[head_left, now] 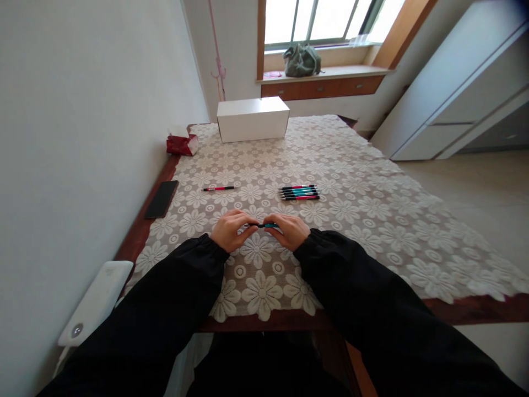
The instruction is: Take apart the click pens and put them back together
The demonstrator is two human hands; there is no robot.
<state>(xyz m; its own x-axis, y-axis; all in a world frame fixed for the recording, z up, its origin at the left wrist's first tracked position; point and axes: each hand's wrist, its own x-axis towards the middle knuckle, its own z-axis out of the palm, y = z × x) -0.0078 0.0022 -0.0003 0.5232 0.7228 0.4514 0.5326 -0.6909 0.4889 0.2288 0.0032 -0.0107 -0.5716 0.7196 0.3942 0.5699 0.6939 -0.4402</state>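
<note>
Between my two hands, just above the lace tablecloth (263,295), is a slim black and teal pen (261,225). The fingers of my left hand (232,230) pinch its left end, and my right hand (289,230) pinches the teal end. Much of the pen is hidden by the fingertips. Beyond my right hand lies a neat row of several pens (299,192), some teal and black, some red and black. A single red and black pen (218,188) rests apart, beyond my left hand.
A dark phone (162,199) lies at the table's left edge, with a red tissue pack (182,144) farther back. At the far end stands a long white box (253,120). A white device (97,300) sits at the near left, beside the wall.
</note>
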